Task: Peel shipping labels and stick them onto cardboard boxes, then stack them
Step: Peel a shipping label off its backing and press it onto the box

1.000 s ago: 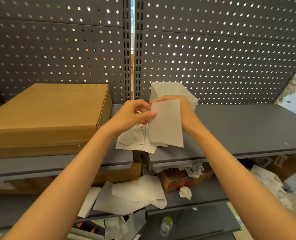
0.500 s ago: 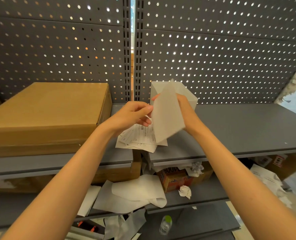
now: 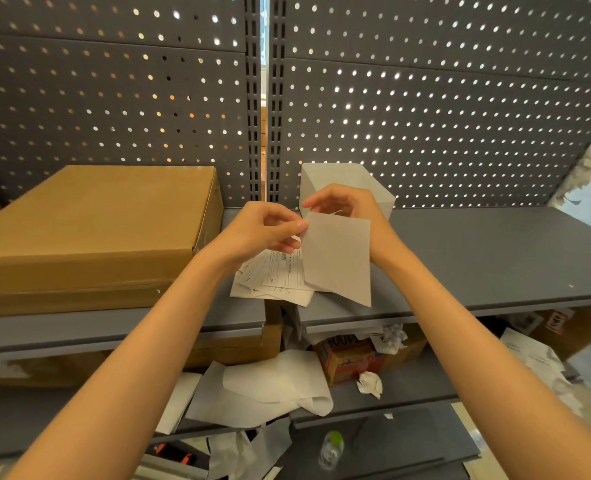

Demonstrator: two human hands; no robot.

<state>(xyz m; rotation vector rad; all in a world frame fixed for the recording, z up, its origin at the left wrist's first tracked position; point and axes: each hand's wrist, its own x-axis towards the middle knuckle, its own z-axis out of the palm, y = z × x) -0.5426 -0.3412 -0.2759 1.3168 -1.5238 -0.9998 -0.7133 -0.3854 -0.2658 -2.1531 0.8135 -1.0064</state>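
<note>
Above the grey metal shelf, two hands are holding up a white paper label sheet. The left hand is pinching its top left corner. The right hand is curling its fingers at the top edge. A pile of printed white labels is lying just below. A big brown cardboard box is sitting on the left.

Matt brown cardboard box with a smooth lid, thin matt white paper label sheet, printed paper labels, matt grey painted metal shelf, perforated grey metal back panel, translucent frosted plastic bin, crumpled white paper
</note>
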